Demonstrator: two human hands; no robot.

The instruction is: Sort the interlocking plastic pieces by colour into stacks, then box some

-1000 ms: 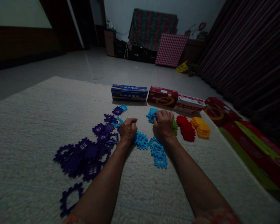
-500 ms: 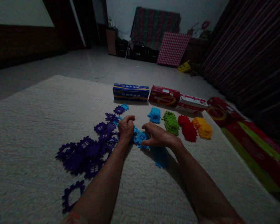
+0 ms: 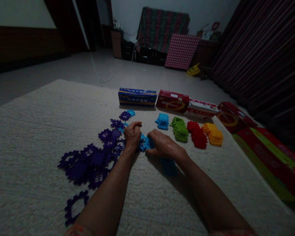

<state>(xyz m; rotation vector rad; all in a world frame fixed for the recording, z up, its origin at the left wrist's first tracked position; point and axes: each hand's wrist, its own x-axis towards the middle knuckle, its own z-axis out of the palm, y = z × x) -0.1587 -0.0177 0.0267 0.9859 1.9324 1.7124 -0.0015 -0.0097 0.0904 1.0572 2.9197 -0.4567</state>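
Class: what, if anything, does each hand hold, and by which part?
Right hand: around the right end of light blue pieces, grip unclear. Left hand: cannot be told.

Bare hands [image 3: 165, 144], bare forearms [image 3: 108, 186], sleeves [image 3: 79, 230] — orange-marked

Right fingers [image 3: 152, 134] bracket light-blue pieces [image 3: 144, 143] on a pale mat [image 3: 147, 203].

Blue box [image 3: 137, 98]: row of pale characters on front; 小 and 王 legible, others uncertain. Red box [image 3: 172, 101], white-and-red box [image 3: 202, 109]: lettering too blurred.
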